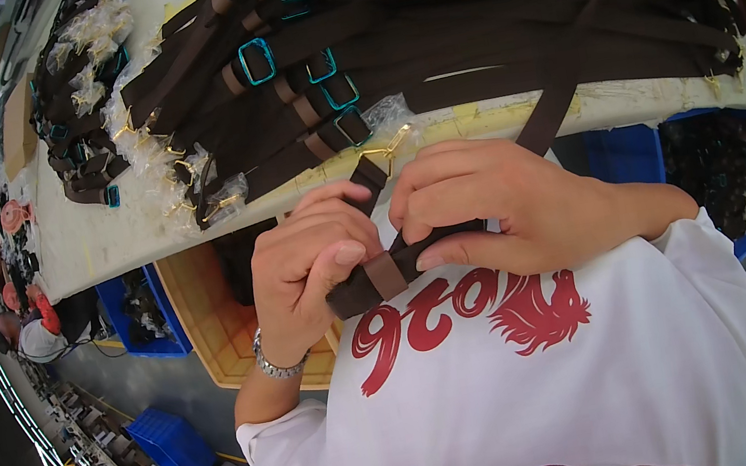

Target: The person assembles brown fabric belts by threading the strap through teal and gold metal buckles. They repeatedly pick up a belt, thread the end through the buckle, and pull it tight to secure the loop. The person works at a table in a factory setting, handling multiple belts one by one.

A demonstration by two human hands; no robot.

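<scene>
A dark brown strap with a lighter brown keeper loop is held between my two hands, close to my white shirt. My left hand pinches it by the loop, thumb in front and fingers curled behind. On the other side, my right hand grips the same strap with its fingers bent around it. Above the hands, a gold metal clasp hangs on the strap by the table edge. One strap length runs from behind my right hand up to the table. Parts of the held strap are hidden by my fingers.
Many dark straps with blue-filmed buckles lie across the white table. Plastic-wrapped gold clasps line their left ends. Below stand a yellow crate and blue bins. Another person sits at far left.
</scene>
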